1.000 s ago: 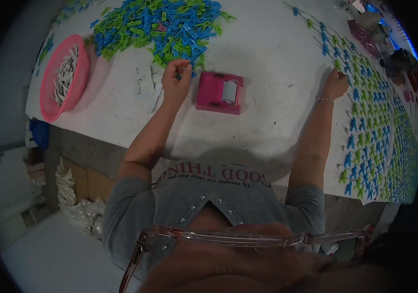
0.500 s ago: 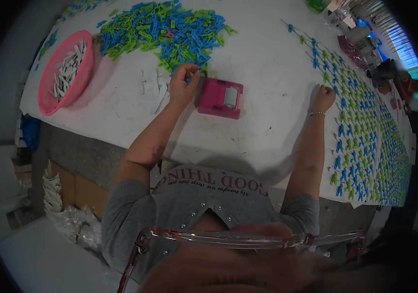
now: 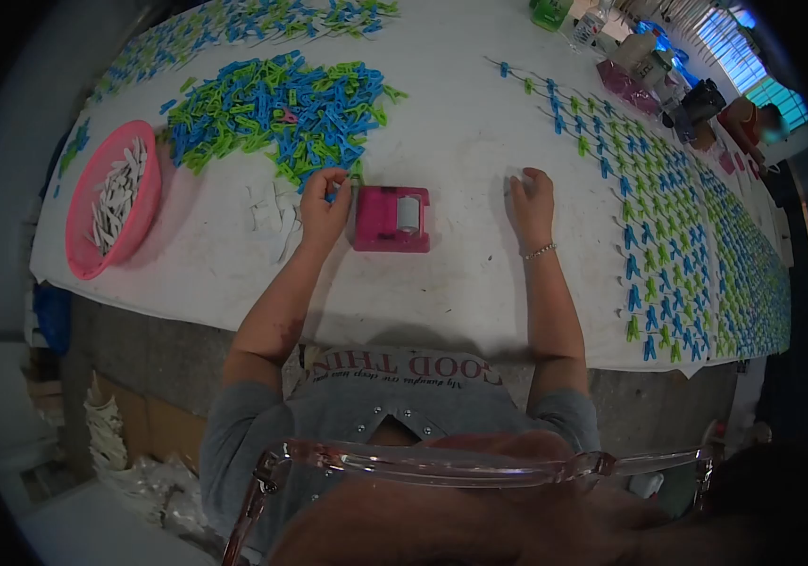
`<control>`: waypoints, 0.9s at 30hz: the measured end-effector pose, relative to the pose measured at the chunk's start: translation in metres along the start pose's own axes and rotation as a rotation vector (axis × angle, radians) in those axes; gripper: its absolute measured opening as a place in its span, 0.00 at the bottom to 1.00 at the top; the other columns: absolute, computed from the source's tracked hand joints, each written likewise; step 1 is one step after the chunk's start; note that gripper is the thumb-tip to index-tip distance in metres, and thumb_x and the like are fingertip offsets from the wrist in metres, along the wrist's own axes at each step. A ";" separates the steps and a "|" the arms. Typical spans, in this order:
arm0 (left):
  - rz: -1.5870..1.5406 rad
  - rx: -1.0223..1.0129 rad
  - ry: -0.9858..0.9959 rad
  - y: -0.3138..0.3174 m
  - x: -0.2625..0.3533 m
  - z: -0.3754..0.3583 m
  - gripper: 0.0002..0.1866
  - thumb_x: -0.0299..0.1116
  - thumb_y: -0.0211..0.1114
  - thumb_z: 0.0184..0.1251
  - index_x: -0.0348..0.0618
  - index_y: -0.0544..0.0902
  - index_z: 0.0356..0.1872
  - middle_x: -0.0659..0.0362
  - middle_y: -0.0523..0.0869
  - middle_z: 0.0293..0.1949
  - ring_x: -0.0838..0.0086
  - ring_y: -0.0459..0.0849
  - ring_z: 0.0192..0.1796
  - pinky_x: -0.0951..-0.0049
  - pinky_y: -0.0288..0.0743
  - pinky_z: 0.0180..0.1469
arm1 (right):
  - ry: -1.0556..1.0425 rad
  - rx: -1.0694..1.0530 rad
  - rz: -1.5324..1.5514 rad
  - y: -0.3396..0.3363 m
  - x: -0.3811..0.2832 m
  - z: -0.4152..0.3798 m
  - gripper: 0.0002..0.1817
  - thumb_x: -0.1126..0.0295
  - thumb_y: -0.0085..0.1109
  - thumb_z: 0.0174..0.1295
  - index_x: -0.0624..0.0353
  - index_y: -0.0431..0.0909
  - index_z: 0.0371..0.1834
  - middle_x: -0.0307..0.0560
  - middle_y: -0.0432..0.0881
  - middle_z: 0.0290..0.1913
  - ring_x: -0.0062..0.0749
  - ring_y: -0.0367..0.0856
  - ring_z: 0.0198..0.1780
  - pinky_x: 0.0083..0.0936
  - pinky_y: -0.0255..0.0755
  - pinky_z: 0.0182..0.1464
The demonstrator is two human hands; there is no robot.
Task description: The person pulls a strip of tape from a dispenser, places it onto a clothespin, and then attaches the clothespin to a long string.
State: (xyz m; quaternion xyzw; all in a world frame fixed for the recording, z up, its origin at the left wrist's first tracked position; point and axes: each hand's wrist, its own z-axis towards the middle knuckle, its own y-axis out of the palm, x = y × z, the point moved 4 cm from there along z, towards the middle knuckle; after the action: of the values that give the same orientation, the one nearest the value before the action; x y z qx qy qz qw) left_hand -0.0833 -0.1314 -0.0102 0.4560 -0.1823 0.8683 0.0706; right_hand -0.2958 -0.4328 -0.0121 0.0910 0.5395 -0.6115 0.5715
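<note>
My left hand (image 3: 325,206) has its fingers curled at the near edge of a heap of blue and green plastic clothespins (image 3: 276,108). A bit of green shows at its fingertips, but whether they grip a clothespin is too small to make out. Just right of that hand lies a pink box-like holder (image 3: 380,231) with a pale roll (image 3: 408,214) in it. My right hand (image 3: 533,203) hovers over the white table (image 3: 460,292), thumb and forefinger apart, nothing seen between them. Further right, clothespins (image 3: 654,259) lie in long rows.
A pink basin (image 3: 144,212) of flat white pieces (image 3: 119,198) stands at the left. Loose white strips (image 3: 276,219) lie left of my left hand. More clothespins (image 3: 234,30) cover the far left. Bottles (image 3: 588,26) and bags stand at the back right, near another person (image 3: 748,123).
My right hand has moved left, away from the rows of clothespins, and its fingers have parted. My left hand stays by the heap and the pink holder. The whole view has shifted.
</note>
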 end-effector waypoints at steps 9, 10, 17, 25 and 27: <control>0.019 0.009 0.041 0.000 0.001 -0.001 0.07 0.25 0.64 0.60 0.41 0.80 0.39 0.64 0.78 0.31 0.79 0.68 0.30 0.78 0.66 0.34 | -0.189 -0.016 -0.008 0.006 -0.014 -0.012 0.17 0.68 0.62 0.55 0.64 0.74 0.45 0.54 0.76 0.46 0.45 0.74 0.45 0.33 0.71 0.46; 0.019 0.001 0.029 0.000 0.001 -0.002 0.07 0.25 0.64 0.60 0.41 0.80 0.39 0.64 0.78 0.31 0.79 0.68 0.30 0.78 0.66 0.35 | -0.189 -0.011 -0.011 0.008 -0.013 -0.011 0.17 0.68 0.62 0.55 0.64 0.74 0.45 0.54 0.76 0.46 0.45 0.74 0.45 0.33 0.71 0.46; -0.034 -0.039 -0.031 0.005 -0.006 -0.005 0.08 0.25 0.63 0.62 0.41 0.79 0.41 0.65 0.77 0.32 0.81 0.68 0.31 0.80 0.66 0.36 | -0.096 -0.084 -0.061 0.002 -0.017 -0.013 0.16 0.69 0.63 0.54 0.63 0.75 0.45 0.54 0.78 0.45 0.46 0.75 0.46 0.35 0.71 0.48; -0.054 -0.022 -0.046 0.003 -0.003 -0.007 0.07 0.26 0.61 0.64 0.39 0.79 0.43 0.65 0.76 0.34 0.83 0.68 0.33 0.81 0.66 0.38 | -0.195 0.004 -0.069 -0.001 -0.021 -0.015 0.13 0.70 0.63 0.51 0.61 0.76 0.40 0.50 0.79 0.33 0.44 0.75 0.39 0.35 0.67 0.46; -0.054 -0.031 -0.041 0.001 -0.003 -0.007 0.07 0.26 0.61 0.64 0.39 0.79 0.43 0.65 0.77 0.34 0.83 0.68 0.33 0.82 0.66 0.38 | -0.177 -0.012 -0.079 0.000 -0.021 -0.015 0.13 0.70 0.63 0.51 0.60 0.76 0.40 0.49 0.79 0.33 0.44 0.75 0.40 0.35 0.67 0.47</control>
State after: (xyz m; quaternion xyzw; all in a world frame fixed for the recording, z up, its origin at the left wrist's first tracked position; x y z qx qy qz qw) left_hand -0.0869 -0.1298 -0.0168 0.4773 -0.1848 0.8535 0.0974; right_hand -0.2967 -0.4089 -0.0030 0.0119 0.4937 -0.6362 0.5928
